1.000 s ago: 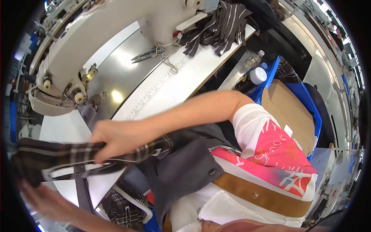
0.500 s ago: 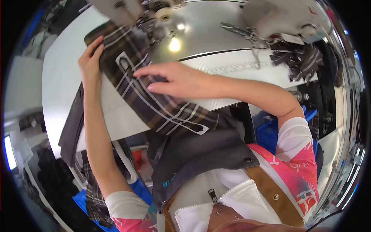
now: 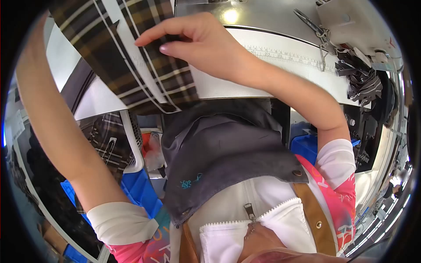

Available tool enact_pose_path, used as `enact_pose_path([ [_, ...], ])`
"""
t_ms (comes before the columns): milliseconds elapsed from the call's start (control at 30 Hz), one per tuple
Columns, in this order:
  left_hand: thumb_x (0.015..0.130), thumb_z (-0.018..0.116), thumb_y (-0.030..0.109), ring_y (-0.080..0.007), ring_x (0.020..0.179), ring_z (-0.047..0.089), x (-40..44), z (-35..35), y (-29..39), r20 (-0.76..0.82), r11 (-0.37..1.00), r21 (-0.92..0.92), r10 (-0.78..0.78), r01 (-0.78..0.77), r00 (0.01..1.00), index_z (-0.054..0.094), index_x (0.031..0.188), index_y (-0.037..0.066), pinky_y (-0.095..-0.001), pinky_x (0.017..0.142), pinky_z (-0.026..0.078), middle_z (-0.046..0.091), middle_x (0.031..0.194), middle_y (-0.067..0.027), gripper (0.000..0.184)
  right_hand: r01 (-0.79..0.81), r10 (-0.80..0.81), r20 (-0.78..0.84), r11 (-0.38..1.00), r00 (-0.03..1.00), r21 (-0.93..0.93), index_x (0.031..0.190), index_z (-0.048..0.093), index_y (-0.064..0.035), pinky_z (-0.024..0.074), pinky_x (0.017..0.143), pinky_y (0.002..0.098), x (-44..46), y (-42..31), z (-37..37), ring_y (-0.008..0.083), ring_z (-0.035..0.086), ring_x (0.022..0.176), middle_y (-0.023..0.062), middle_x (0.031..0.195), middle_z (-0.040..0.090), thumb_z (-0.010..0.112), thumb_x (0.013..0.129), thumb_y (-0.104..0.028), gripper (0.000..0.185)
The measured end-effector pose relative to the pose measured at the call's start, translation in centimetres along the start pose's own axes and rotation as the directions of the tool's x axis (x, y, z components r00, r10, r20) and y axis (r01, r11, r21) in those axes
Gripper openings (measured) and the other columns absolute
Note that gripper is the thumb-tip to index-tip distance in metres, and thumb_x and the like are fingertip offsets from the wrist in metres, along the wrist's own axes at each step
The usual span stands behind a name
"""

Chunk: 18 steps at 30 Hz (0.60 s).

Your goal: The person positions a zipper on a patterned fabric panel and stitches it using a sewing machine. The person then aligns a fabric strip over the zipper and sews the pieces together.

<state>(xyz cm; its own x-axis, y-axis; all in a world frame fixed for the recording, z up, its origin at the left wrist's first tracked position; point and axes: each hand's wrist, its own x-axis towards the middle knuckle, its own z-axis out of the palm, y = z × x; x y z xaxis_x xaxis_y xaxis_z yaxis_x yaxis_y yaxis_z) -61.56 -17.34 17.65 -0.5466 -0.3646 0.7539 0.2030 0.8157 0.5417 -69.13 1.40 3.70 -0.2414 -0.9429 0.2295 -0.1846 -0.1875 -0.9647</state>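
Observation:
A brown and dark plaid cloth (image 3: 109,59) hangs over the white table's near edge. A long opening with white edges runs down it, and the pale tabletop shows through. My right hand (image 3: 197,46) is above this opening, index finger and thumb stretched out and apart. The fingertips are at the opening's right edge; nothing is pinched between them. My left forearm (image 3: 61,127) reaches up along the left side. Its hand (image 3: 40,27) lies at the dark rim of the view near the cloth, with the fingers hidden.
Scissors (image 3: 307,19) lie on the metal plate, near a bundle of dark striped scraps (image 3: 362,81). A printed ruler (image 3: 280,55) runs along the white table (image 3: 219,83). Another plaid piece (image 3: 109,136) hangs beside a white basket (image 3: 131,144), near blue bins (image 3: 140,193).
The plaid cloth has shifted up and left in view, its opening now spread wider. My left hand has moved to the upper left rim. My right hand has shifted slightly upward.

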Motion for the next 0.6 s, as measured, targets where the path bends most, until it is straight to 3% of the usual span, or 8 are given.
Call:
enact_pose_path([
  [167, 0.077, 0.058, 0.013, -0.0411, 0.119, 0.049, -0.2, -0.4, 0.3, 0.013, 0.993, -0.046, -0.108, 0.109, 0.994, 0.051, 0.127, -0.007, -0.0503, 0.094, 0.046, 0.047, 0.13, -0.0301, 0.054, 0.091, -0.089, 0.068, 0.996, 0.994, -0.015, 0.104, 0.07, -0.0065, 0.048, 0.068, 0.0244, -0.5, -0.6, -1.0, 0.0112, 0.061, 0.075, 0.0084, 0.092, 0.071, 0.053, 0.077, 0.004, 0.034],
  [233, 0.076, 0.058, 0.013, -0.0421, 0.119, 0.048, -1.8, 0.2, -1.9, 0.087, 0.956, -0.066, -0.279, 0.285, 0.956, 0.051, 0.126, -0.007, -0.0506, 0.093, 0.047, 0.047, 0.13, -0.0305, 0.055, -0.048, 0.055, 0.144, 0.998, 0.988, -0.051, 0.111, 0.066, -0.0062, 0.0474, 0.077, 0.0248, -2.9, -1.0, -2.6, 0.0133, 0.063, 0.084, 0.0085, 0.102, 0.07, 0.053, 0.077, 0.003, 0.038],
  [267, 0.086, 0.058, 0.028, -0.0367, 0.125, 0.045, -3.0, 0.0, -4.4, 0.265, 0.969, 0.001, -0.24, 0.248, 0.934, 0.05, 0.132, 0.004, -0.0515, 0.099, 0.043, 0.051, 0.129, -0.0198, 0.052, -0.126, 0.135, 0.17, 0.99, 0.976, -0.062, 0.114, 0.064, -0.006, 0.047, 0.078, 0.0248, -4.2, -1.3, -3.2, 0.0133, 0.063, 0.085, 0.0095, 0.103, 0.069, 0.053, 0.077, 0.002, 0.04],
  [300, 0.083, 0.065, 0.003, -0.0118, 0.112, 0.054, -4.7, 1.0, -7.9, 0.147, 0.78, -0.397, -0.465, 0.483, 0.873, 0.066, 0.114, 0.004, -0.0231, 0.096, 0.041, 0.063, 0.121, -0.0053, 0.031, -0.207, 0.218, 0.193, 0.976, 0.957, -0.071, 0.117, 0.063, -0.0059, 0.0465, 0.079, 0.0248, -5.2, -1.7, -3.7, 0.0134, 0.062, 0.085, 0.0104, 0.104, 0.069, 0.052, 0.078, 0.002, 0.042],
  [367, 0.083, 0.065, 0.003, -0.0122, 0.1, 0.059, -8.0, 4.1, -9.1, 0.161, 0.708, -0.34, -0.604, 0.618, 0.781, 0.068, 0.109, 0.003, -0.0236, 0.09, 0.045, 0.066, 0.109, -0.0063, 0.027, -0.428, 0.418, 0.231, 0.904, 0.879, -0.008, 0.125, 0.055, -0.0031, 0.0464, 0.081, 0.0257, -6.3, -2.5, -4.9, 0.015, 0.062, 0.091, 0.0146, 0.108, 0.067, 0.051, 0.078, 0.002, 0.048],
  [433, 0.082, 0.066, 0.005, -0.0109, 0.088, 0.062, -10.5, 6.4, -10.8, 0.142, 0.731, -0.252, -0.62, 0.634, 0.772, 0.07, 0.106, 0.004, -0.023, 0.084, 0.048, 0.069, 0.099, -0.0059, 0.024, -0.097, 0.13, 0.153, 0.973, 0.98, -0.208, 0.127, 0.053, -0.0033, 0.048, 0.082, 0.0322, -6.7, 0.0, -5.0, 0.0179, 0.059, 0.096, 0.0078, 0.1, 0.064, 0.048, 0.08, 0.005, 0.048],
  [500, 0.082, 0.066, 0.007, -0.0152, 0.094, 0.062, -11.6, 7.2, -11.2, 0.178, 0.767, -0.121, -0.608, 0.63, 0.774, 0.07, 0.108, 0.006, -0.0256, 0.086, 0.047, 0.067, 0.107, -0.0098, 0.026, 0.169, -0.105, 0.14, 0.785, 0.985, -0.596, 0.12, 0.057, -0.0011, 0.0495, 0.08, 0.0347, -5.8, 1.1, -4.8, 0.0256, 0.06, 0.094, 0.0139, 0.094, 0.064, 0.052, 0.078, 0.001, 0.042],
  [600, 0.081, 0.067, 0.012, -0.0235, 0.1, 0.061, -11.5, 7.4, -10.3, 0.236, 0.866, 0.382, -0.429, 0.323, 0.872, 0.069, 0.11, 0.01, -0.0303, 0.088, 0.046, 0.061, 0.117, -0.0143, 0.029, 0.381, -0.259, 0.285, 0.509, 0.923, -0.771, 0.096, 0.064, -0.0053, 0.0482, 0.071, 0.0366, -3.9, 2.4, -5.0, 0.0259, 0.057, 0.087, 0.0112, 0.102, 0.06, 0.06, 0.073, -0.008, 0.024],
])
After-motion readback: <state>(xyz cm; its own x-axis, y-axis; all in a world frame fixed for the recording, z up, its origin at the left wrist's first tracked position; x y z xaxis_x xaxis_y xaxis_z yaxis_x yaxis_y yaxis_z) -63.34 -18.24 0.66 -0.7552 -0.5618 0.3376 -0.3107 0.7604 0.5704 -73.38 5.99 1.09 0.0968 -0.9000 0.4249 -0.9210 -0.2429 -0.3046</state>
